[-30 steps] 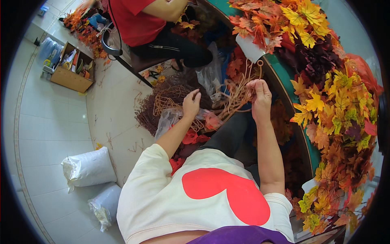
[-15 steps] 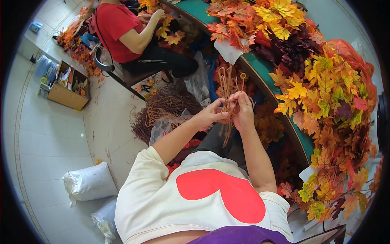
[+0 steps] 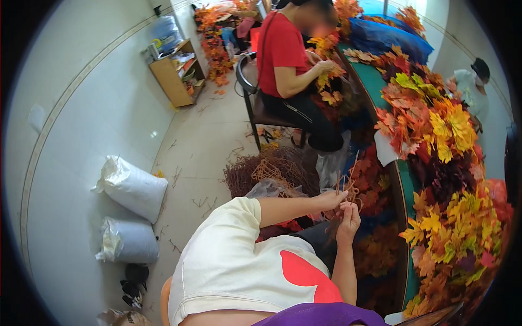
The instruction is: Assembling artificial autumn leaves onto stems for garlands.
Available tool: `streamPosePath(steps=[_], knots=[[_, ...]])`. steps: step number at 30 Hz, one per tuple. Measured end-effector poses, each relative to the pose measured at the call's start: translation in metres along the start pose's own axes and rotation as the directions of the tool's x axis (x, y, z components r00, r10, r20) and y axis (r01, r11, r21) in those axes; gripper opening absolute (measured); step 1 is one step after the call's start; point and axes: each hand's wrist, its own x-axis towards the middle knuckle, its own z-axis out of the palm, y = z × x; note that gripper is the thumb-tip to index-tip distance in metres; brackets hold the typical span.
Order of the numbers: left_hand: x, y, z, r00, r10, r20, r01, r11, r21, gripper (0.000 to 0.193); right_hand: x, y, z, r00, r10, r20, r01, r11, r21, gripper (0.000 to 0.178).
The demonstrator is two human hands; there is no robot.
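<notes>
A small bunch of brown, looped artificial stems (image 3: 352, 191) is between my two hands, above my lap. My left hand (image 3: 329, 200) reaches in from the left with its fingers closed around the stems. Just below and to the right, my right hand (image 3: 348, 218) pinches the same bunch with thumb and fingertips. Some stems stick up past my fingers, and their lower parts are largely hidden by my hands. Beyond my left forearm, a big heap of similar brown stems (image 3: 266, 171) lies on the floor with clear plastic around it.
At right stands a green-topped table (image 3: 405, 187) piled with yellow, orange and dark purple artificial maple leaves (image 3: 457, 223). A person in a red top (image 3: 283, 51) sits ahead, handling leaves. White sacks (image 3: 133, 187) lean at the left wall. A wooden cabinet (image 3: 176, 76) stands farther back.
The view has swung right and up, so the room sits lower and a second person shows at far right. Both my hands still hold the stems, now drawn closer together.
</notes>
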Motion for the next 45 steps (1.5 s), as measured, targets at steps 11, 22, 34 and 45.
streamPosePath(steps=[11,22,34,45], knots=[[0.015,-0.016,-0.074,0.804,0.061,-0.591,-0.202,0.964,-0.175,0.023,0.018,-0.007,0.050,0.961,0.063,0.268,-0.083,0.994,0.066,0.024],[-0.047,-0.019,-0.044,0.480,0.816,-0.323,-0.070,0.402,0.913,0.075,0.013,-0.019,0.031,0.920,-0.026,0.392,0.159,0.937,-0.312,0.031],[-0.033,-0.021,-0.040,0.445,0.783,0.433,-0.664,-0.036,0.747,0.026,0.003,-0.025,0.021,0.932,-0.031,0.362,0.143,0.947,-0.287,0.032],[-0.015,0.005,-0.067,0.663,0.736,-0.136,-0.521,0.585,0.622,0.009,-0.001,-0.050,0.010,0.900,0.006,0.436,0.150,0.935,-0.322,0.025]])
